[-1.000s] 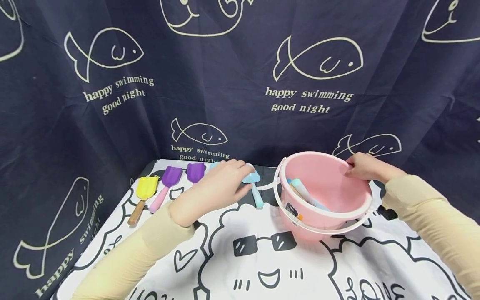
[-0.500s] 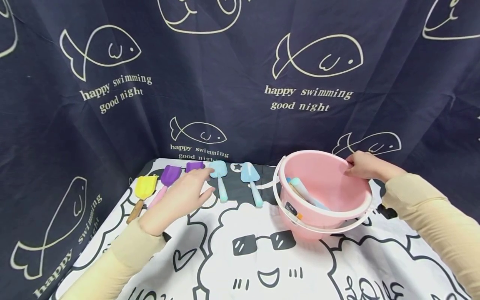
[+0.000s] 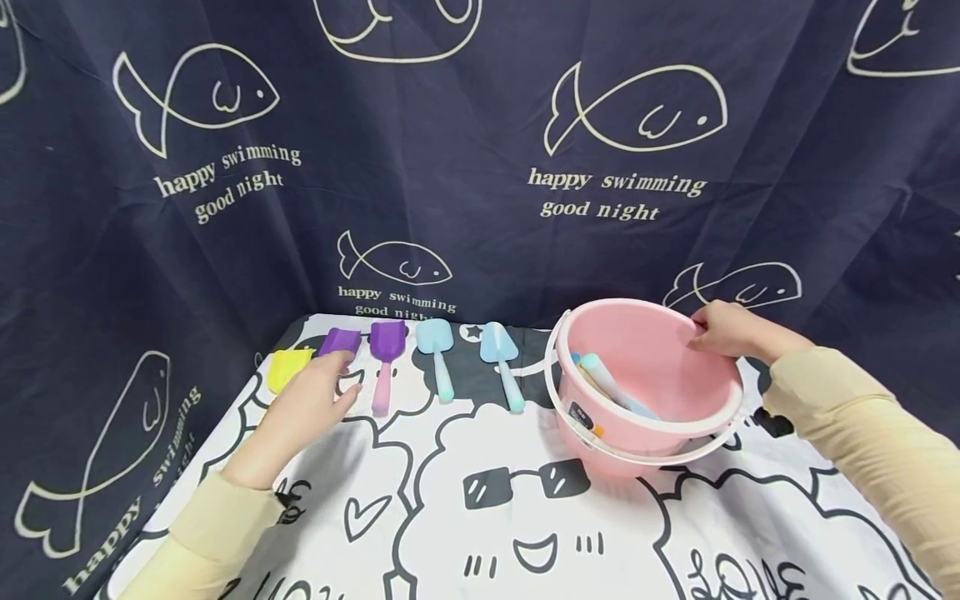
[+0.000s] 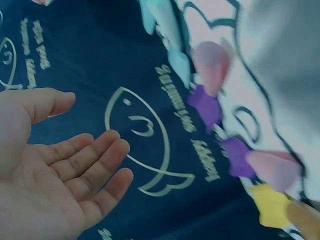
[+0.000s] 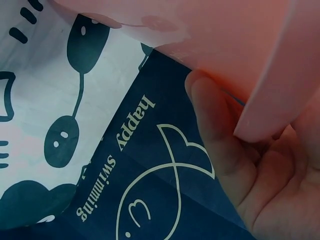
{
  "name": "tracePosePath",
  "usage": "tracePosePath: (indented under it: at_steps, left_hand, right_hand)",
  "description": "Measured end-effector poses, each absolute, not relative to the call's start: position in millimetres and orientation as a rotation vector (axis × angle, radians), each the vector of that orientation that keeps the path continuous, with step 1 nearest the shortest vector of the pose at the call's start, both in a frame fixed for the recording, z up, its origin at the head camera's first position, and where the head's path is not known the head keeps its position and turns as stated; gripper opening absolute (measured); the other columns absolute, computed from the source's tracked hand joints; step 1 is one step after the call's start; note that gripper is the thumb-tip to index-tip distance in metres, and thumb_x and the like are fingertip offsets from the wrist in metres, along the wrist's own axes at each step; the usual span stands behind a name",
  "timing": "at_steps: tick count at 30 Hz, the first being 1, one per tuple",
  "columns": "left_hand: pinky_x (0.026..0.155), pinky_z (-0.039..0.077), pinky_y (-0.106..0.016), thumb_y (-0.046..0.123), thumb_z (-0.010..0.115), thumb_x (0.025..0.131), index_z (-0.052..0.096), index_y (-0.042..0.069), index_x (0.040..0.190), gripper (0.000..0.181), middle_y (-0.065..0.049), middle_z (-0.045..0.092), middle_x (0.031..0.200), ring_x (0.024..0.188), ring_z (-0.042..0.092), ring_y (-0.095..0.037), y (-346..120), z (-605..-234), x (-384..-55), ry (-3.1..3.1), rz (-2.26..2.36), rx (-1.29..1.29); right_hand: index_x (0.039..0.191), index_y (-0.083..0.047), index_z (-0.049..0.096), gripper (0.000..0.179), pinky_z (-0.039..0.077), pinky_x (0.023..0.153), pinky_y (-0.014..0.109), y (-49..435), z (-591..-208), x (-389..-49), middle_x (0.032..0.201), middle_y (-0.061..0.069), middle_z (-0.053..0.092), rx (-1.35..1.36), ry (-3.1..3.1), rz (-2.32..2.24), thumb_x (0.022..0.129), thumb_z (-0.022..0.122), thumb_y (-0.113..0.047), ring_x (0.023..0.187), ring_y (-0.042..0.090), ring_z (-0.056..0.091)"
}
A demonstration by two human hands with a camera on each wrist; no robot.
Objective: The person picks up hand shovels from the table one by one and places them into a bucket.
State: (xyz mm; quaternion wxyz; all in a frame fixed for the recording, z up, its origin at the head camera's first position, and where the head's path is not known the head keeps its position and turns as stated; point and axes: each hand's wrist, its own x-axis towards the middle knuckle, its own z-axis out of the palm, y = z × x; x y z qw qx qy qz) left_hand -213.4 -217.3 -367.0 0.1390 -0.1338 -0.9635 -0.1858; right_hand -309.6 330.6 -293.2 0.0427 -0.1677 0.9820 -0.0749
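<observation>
My left hand (image 3: 296, 421) hovers over the left of the table, fingers relaxed, with nothing in the palm in the left wrist view. It overlaps a yellow toy shovel (image 3: 288, 367) and a purple toy shovel (image 3: 342, 340), hiding their handles in the head view. To its right lie a second purple shovel (image 3: 387, 337) with a pink handle, a rounded light blue shovel (image 3: 435, 336) and a pointed light blue trowel (image 3: 498, 343). My right hand (image 3: 737, 330) grips the far right rim of a pink bucket (image 3: 622, 440), which tilts toward me. Handled toys (image 3: 609, 382) lie inside it.
The bucket's white carrying handle (image 3: 558, 383) hangs down over its front. A white cloth (image 3: 465, 567) with black cartoon drawings covers the table. Behind it hangs a dark blue curtain (image 3: 450, 167) printed with fish, right along the table's back edge.
My left hand has moved left from over the light blue shovels to the yellow and purple ones, uncovering the light blue pair and the second purple shovel. Right hand and bucket stay put.
</observation>
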Motion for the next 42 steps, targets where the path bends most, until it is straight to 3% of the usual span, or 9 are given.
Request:
tracePosePath:
  at_steps: [10,15,19,23,30,36,42]
  left_hand:
    - [0.081,0.044,-0.056,0.019,0.063,0.084,0.054,-0.013,0.109,0.042,-0.031,0.060,0.103,0.095,0.058,-0.045,-264.5,-383.8,-205.0,-2.847,-0.532,-0.129]
    - [0.080,0.044,-0.056,0.026,0.066,0.083,0.052,-0.017,0.108,0.052,-0.033,0.058,0.099,0.091,0.056,-0.046,-278.7,-388.1,-204.7,-2.951,-0.513,-0.031]
    - [0.068,0.046,-0.049,0.026,0.066,0.082,0.058,-0.011,0.088,0.038,-0.027,0.056,0.089,0.081,0.054,-0.041,-290.9,-395.9,-207.5,-3.006,-0.491,0.016]
    - [0.054,0.038,-0.036,0.027,0.064,0.083,0.048,0.001,0.071,0.032,-0.014,0.045,0.074,0.066,0.047,-0.027,-302.0,-403.7,-211.4,-3.086,-0.506,0.109]
    - [0.059,0.043,-0.039,0.031,0.055,0.089,0.049,-0.020,0.102,0.054,-0.021,0.050,0.080,0.070,0.050,-0.030,-312.7,-404.8,-220.4,-3.290,-0.519,0.281]
    - [0.053,0.036,-0.030,0.032,0.053,0.091,0.051,-0.003,0.078,0.037,-0.008,0.046,0.063,0.058,0.046,-0.019,-315.9,-408.9,-224.1,-3.370,-0.637,0.464]
    - [0.055,0.037,-0.030,0.030,0.054,0.090,0.050,0.001,0.075,0.033,-0.007,0.048,0.062,0.059,0.048,-0.018,-320.6,-413.7,-232.1,-3.443,-0.604,0.485]
  right_hand:
    - [0.069,-0.007,0.061,0.011,0.035,0.055,0.029,329.6,-293.6,-309.5,0.054,-0.006,0.043,-0.506,3.013,-0.237,0.076,0.068,-0.013,0.055,0.014,0.045]
    - [0.072,-0.006,0.063,0.011,0.036,0.056,0.030,330.4,-292.0,-309.7,0.054,-0.005,0.044,-0.511,3.022,-0.217,0.076,0.068,-0.013,0.056,0.015,0.045]
    - [0.074,-0.004,0.064,0.011,0.037,0.057,0.030,330.7,-291.6,-310.0,0.055,-0.005,0.045,-0.511,3.021,-0.204,0.076,0.068,-0.013,0.057,0.015,0.047]
    - [0.075,-0.003,0.064,0.011,0.038,0.057,0.030,330.6,-291.8,-310.6,0.055,-0.005,0.045,-0.507,3.019,-0.205,0.076,0.068,-0.013,0.058,0.016,0.047]
    - [0.073,-0.005,0.063,0.011,0.035,0.056,0.029,330.3,-291.4,-310.0,0.054,-0.005,0.043,-0.510,3.012,-0.228,0.077,0.068,-0.013,0.056,0.015,0.045]
    - [0.073,-0.005,0.063,0.010,0.036,0.057,0.029,328.4,-290.9,-308.6,0.054,-0.006,0.043,-0.494,3.018,-0.233,0.076,0.068,-0.013,0.056,0.015,0.045]
    - [0.074,-0.005,0.063,0.012,0.036,0.057,0.030,329.1,-289.8,-308.0,0.055,-0.005,0.043,-0.495,3.014,-0.223,0.077,0.069,-0.015,0.057,0.015,0.046]
